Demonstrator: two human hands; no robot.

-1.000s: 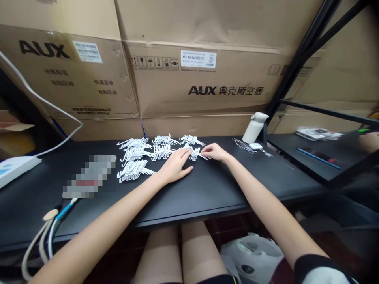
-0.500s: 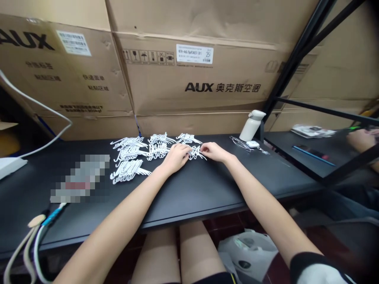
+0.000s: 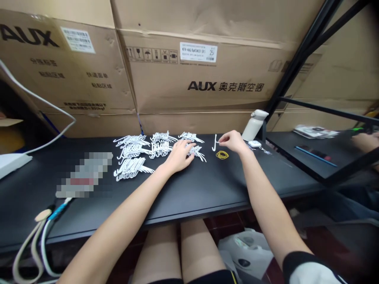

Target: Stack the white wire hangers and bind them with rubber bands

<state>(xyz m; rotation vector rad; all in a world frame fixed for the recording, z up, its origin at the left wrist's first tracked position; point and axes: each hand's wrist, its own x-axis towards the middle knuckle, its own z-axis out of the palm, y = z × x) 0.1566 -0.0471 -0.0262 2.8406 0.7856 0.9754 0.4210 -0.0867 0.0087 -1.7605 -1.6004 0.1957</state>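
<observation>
Between thumb and fingertips, my right hand (image 3: 232, 142) pinches one white hook (image 3: 214, 142), held just above the black tabletop. Below it lies a small coil of yellow bands (image 3: 222, 155). My left hand (image 3: 180, 155) rests with fingers apart over a pile of white hooks (image 3: 199, 152) at the right end of the front row, partly covering it. Other bundles of white hooks (image 3: 129, 169) lie in rows to the left, below the cardboard.
A white bottle (image 3: 255, 125) and a small white case (image 3: 254, 144) stand at the back right. A pixelated flat object (image 3: 84, 175) lies left. Large cardboard boxes (image 3: 166, 94) line the back. Another person's hand (image 3: 363, 142) shows at far right, beyond the black frame (image 3: 299, 59).
My right hand has moved right, away from the pile, with a single hook in it. The yellow bands have come into view. My left hand's fingers have spread.
</observation>
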